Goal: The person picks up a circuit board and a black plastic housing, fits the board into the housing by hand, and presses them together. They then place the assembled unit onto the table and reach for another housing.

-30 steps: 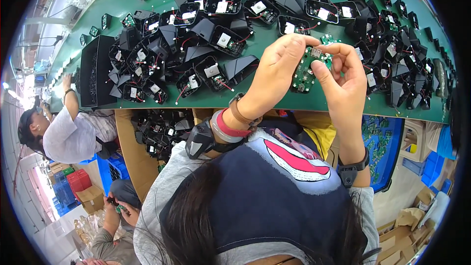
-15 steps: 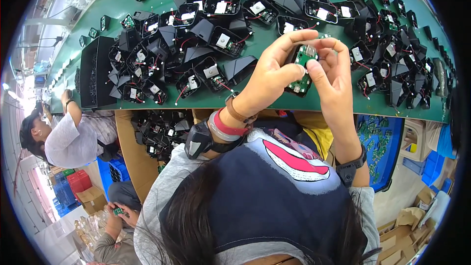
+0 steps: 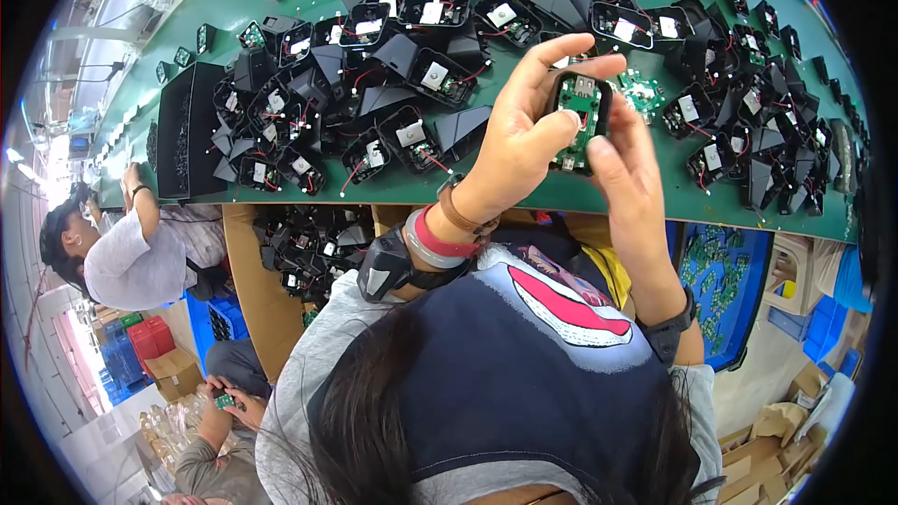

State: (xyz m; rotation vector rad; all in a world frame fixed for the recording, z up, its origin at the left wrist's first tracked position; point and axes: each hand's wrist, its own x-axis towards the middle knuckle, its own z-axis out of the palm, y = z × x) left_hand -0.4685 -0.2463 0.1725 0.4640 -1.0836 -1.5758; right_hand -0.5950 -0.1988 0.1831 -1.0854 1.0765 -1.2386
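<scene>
Above the bench's near edge, a black plastic housing [image 3: 559,168] with a green circuit board [image 3: 586,101] seated in its opening is held up between my hands. My left hand [image 3: 522,136] grips it from the left, thumb lying across the board and fingers curled over the far end. On the other side my right hand [image 3: 632,168] holds it, thumb at the lower right rim and fingers behind. A small pile of loose circuit boards [image 3: 640,93] lies on the bench just beyond my right fingers.
Many black housings [image 3: 433,11] with red wires crowd the green bench [image 3: 323,190]. A black bin [image 3: 187,136] stands left. Below are a carton of housings [image 3: 251,295] and a blue tray of boards [image 3: 737,318]. Two people [image 3: 140,262] [image 3: 220,454] work at left.
My right fingers have come down from the housing's far end to its right side. The housing stands more upright, and the loose boards behind it show more.
</scene>
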